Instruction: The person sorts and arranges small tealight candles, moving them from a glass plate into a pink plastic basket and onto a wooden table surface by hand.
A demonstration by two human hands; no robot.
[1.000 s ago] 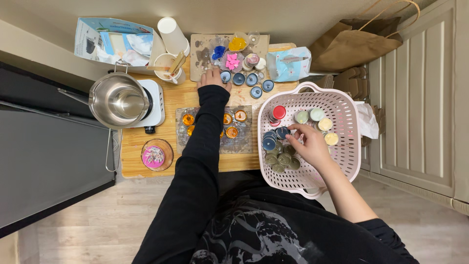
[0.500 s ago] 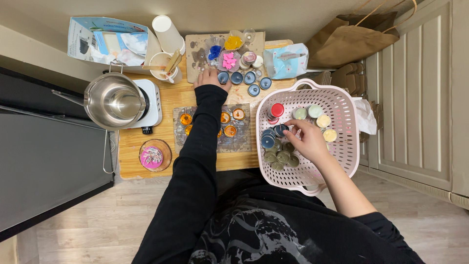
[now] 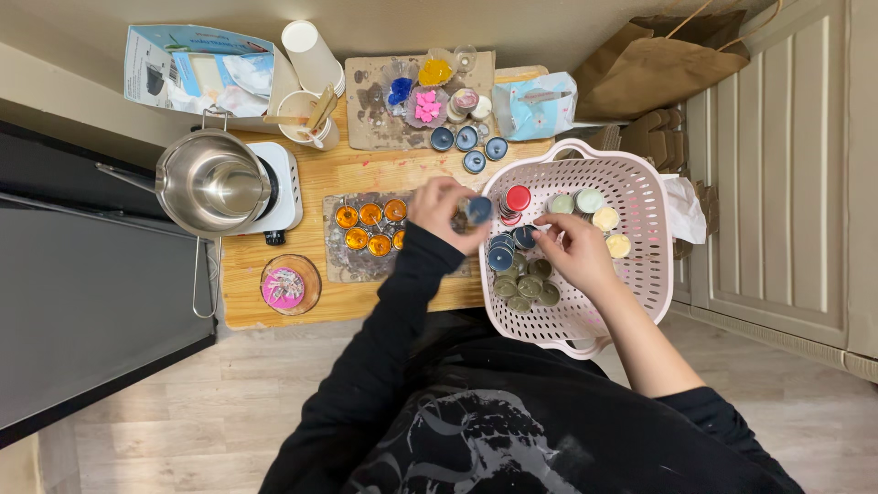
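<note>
Black top (image 3: 512, 430) with pale swirling print.

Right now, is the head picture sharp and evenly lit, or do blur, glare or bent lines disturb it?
Head view: light is soft and even, shadows faint; the steel pot shows a bright reflection inside; the left hand with its blue candle tin looks slightly smeared by motion, while the right hand in the pink basket is sharper; lines near the edges, such as the cabinet doors, bend a little.
</note>
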